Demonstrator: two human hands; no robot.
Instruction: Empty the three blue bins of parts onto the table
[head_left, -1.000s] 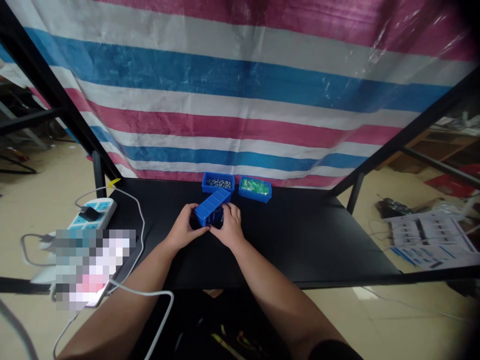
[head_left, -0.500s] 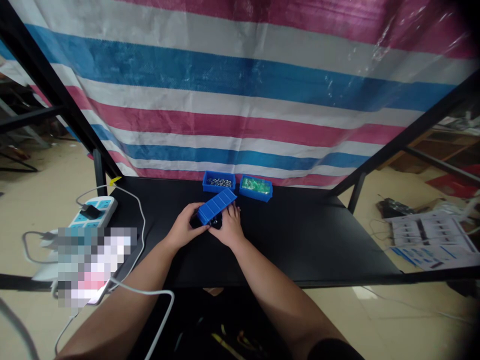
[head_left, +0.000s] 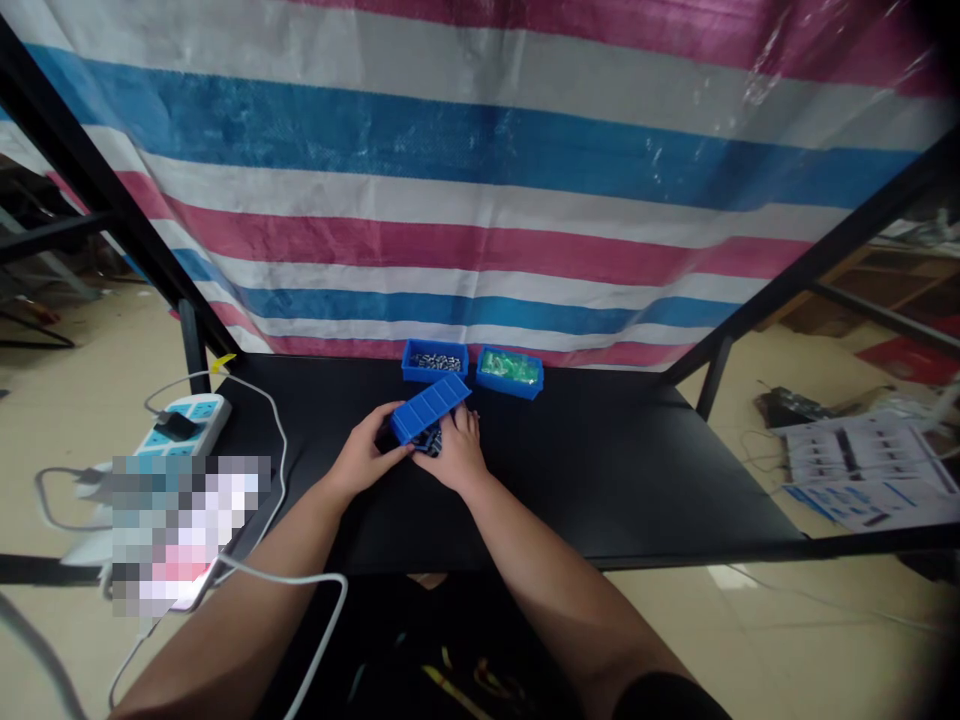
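A blue plastic bin (head_left: 431, 408) is tipped over on the black table, its ribbed outer face turned up towards me. My left hand (head_left: 365, 455) is closed around its left end, fingers behind and thumb in front. On the other side my right hand (head_left: 461, 450) grips the bin's right side, its fingers partly hidden by the bin. Small shiny metal pieces (head_left: 429, 440) show under the tilted bin, between my two thumbs. Their exact kind is too small to make out. The bin's inside is hidden.
Behind the hands stand a blue bin of small metal parts (head_left: 437, 362) and a blue bin of green pieces (head_left: 510, 370). A power strip (head_left: 187, 425), cables and a blurred-out phone-like device lie at left. A striped sheet (head_left: 480, 240) hangs behind the black table (head_left: 600, 480).
More metal pieces now show below the tipped bin, between my thumbs. Both hands keep nearly the same place, and the whole view has shifted slightly.
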